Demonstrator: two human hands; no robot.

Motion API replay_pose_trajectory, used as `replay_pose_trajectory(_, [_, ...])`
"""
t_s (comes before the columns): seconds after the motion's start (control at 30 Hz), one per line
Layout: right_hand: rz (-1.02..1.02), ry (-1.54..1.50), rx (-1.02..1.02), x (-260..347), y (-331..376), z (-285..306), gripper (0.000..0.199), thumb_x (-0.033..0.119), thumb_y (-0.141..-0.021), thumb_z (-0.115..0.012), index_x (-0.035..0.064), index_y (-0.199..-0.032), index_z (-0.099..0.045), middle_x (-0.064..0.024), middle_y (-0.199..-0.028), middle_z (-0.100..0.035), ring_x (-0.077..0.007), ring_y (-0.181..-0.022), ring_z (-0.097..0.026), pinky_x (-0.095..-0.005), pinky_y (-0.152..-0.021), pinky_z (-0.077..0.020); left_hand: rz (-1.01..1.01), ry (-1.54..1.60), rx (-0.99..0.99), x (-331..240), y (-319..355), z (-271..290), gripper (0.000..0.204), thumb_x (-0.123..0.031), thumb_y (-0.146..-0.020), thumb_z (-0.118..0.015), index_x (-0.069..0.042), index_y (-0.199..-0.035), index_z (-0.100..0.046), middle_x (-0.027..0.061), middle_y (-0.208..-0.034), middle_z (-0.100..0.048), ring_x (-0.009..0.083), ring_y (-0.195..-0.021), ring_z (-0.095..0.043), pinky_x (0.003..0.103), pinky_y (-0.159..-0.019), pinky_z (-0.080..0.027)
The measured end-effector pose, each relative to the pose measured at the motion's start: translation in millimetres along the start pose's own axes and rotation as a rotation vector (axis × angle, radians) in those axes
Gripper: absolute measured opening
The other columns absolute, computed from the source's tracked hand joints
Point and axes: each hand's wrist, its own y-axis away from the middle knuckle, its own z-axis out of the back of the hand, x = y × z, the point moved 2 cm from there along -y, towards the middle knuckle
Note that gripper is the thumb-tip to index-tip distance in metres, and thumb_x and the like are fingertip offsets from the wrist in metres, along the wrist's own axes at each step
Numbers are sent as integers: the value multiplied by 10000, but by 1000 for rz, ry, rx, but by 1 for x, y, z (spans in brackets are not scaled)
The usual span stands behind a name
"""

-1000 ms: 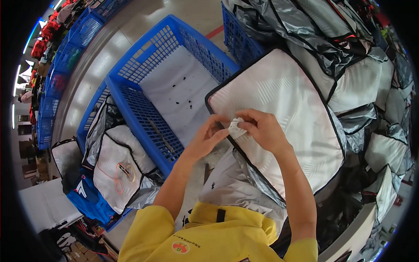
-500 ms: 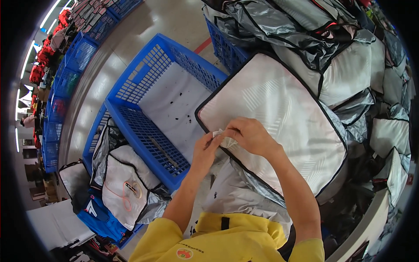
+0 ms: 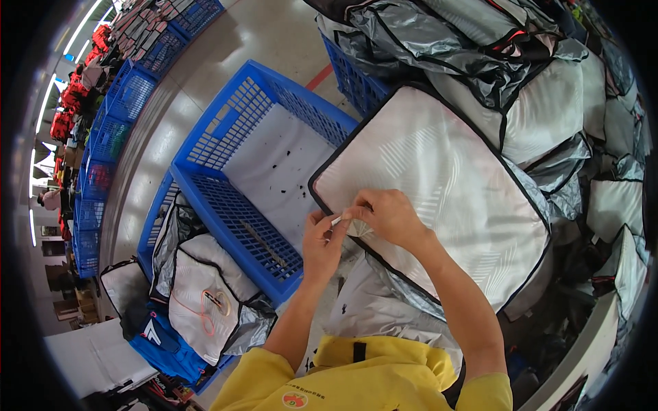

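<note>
Centrally, a silver black-edged panel (image 3: pixel 439 198) lay tilted over a blue crate (image 3: pixel 226 171) at ten o'clock; the right hand (image 3: pixel 391 218) and left hand (image 3: pixel 322 243) together pinched a small white tag (image 3: pixel 337 220) at its seven-o'clock edge. Risk, as judged: so slight a pinch could slip, dropping the tag into the crate.

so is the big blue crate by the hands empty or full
Nearly empty: the crate shows its bare white liner with only small dark specks; no bags inside.
</note>
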Motion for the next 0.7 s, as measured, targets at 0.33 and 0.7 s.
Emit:
replay_pose_trajectory(0.33, [-581, -823, -101, -39, 50, 19, 410, 344, -1079, -546, -37, -1190, -646, -125, -1030, -737, -189, -895, -742, -300, -752, -607, 403, 647, 28, 22, 3, 1, 175, -166, -962, -717, -18, -1050, -749, -7, -966, -673, 68, -804, -561, 239, -690, -436])
replay_pose_trajectory(0.7, [-290, -599, -49, -19, 30, -2, 424, 91, -928, -739, -10, -1324, -628, -93, -1086, -727, -129, -914, -685, -262, -781, -575, 486, 798, 36, 18, 10, 1, 172, -196, -976, -706, -70, -1092, -713, 15, -1036, -726, 96, -899, -646, 270, -729, -497])
